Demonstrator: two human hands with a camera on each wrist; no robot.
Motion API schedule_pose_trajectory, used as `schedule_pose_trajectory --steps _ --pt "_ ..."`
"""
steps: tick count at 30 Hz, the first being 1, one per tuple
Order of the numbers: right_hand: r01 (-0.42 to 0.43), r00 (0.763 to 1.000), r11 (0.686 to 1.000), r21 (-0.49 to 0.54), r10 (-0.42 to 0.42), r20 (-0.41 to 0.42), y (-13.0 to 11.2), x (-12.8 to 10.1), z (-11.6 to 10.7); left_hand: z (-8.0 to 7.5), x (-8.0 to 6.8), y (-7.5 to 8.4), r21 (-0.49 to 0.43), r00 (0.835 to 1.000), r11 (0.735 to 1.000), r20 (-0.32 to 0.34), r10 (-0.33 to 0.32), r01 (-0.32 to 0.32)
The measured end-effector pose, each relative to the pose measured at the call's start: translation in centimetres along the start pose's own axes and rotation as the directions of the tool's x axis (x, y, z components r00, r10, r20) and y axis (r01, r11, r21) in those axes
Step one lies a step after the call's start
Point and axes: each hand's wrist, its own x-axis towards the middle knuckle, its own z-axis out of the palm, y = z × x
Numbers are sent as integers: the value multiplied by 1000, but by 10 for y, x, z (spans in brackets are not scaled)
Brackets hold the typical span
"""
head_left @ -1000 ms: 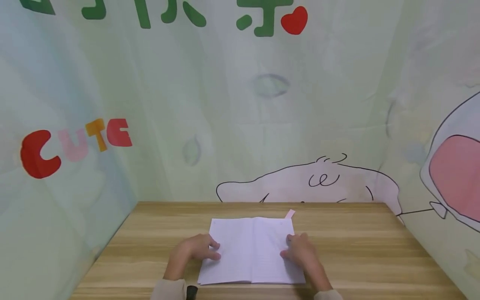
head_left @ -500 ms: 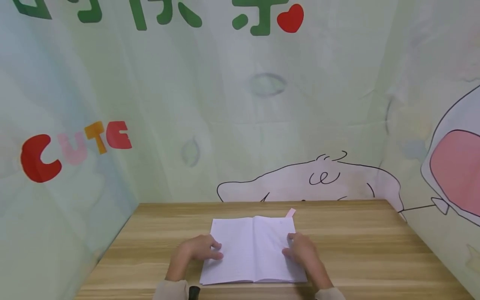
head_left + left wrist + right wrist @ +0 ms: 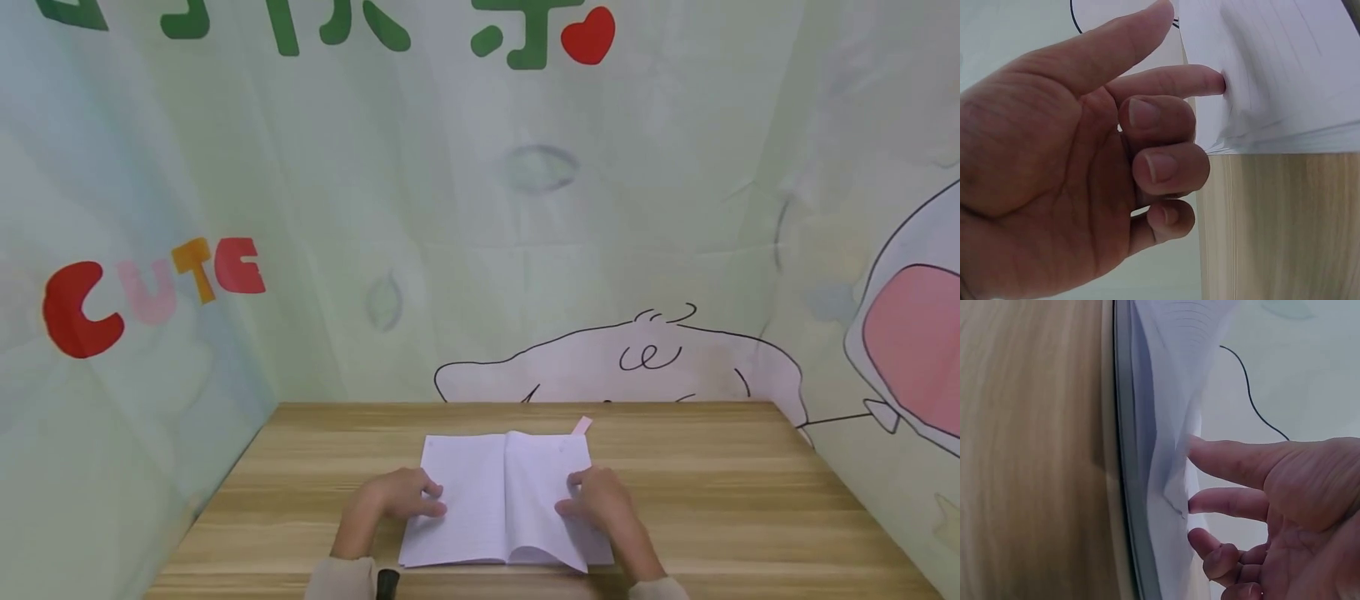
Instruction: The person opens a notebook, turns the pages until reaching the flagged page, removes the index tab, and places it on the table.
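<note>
An open notebook point(image 3: 468, 500) with lined white pages lies on the wooden table, its fold running away from me. My left hand point(image 3: 402, 493) is at its left edge, the index fingertip touching the page and the other fingers loosely bent, as the left wrist view shows. At the right edge, my right hand point(image 3: 600, 498) touches a page with thumb and index fingertips, which stand apart. That right-hand page point(image 3: 1169, 456) bows upward, its near edge curling over the sheets beneath. A pink tab point(image 3: 582, 426) sticks out at the notebook's far right corner.
Wooden tabletop point(image 3: 720, 500) spreads to both sides of the notebook. Behind it hangs a pale green printed backdrop point(image 3: 450, 208) with letters and cartoon outlines. A dark band point(image 3: 387, 583) shows by my left sleeve.
The right-hand page has curled up, its near edge lifting and its outer edge shifting left. My right fingertips have moved slightly left with it; my left hand has stayed put.
</note>
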Motion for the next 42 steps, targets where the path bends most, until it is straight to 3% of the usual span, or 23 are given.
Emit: schedule_pose_trajectory --steps 8,20,27,30,35,42 --pt "-46 999 988 148 42 28 -4 2 1 -2 -1 1 9 1000 1000 -5 -18 18" --pt "-74 997 964 257 69 30 2 7 -4 -4 -2 3 -4 1000 1000 10 -26 26" --pt "-131 991 939 319 122 45 8 5 6 2 -4 2 -9 1000 1000 14 -19 19" --pt "-133 990 952 275 141 -7 5 2 15 3 -5 2 -8 1000 1000 13 -25 25" --pt "-173 978 979 112 183 -95 -5 -1 24 1 -5 4 -9 1000 999 7 -31 31" --pt "-172 977 978 118 184 -104 -2 2 27 0 -7 7 2 1000 1000 1 -25 25"
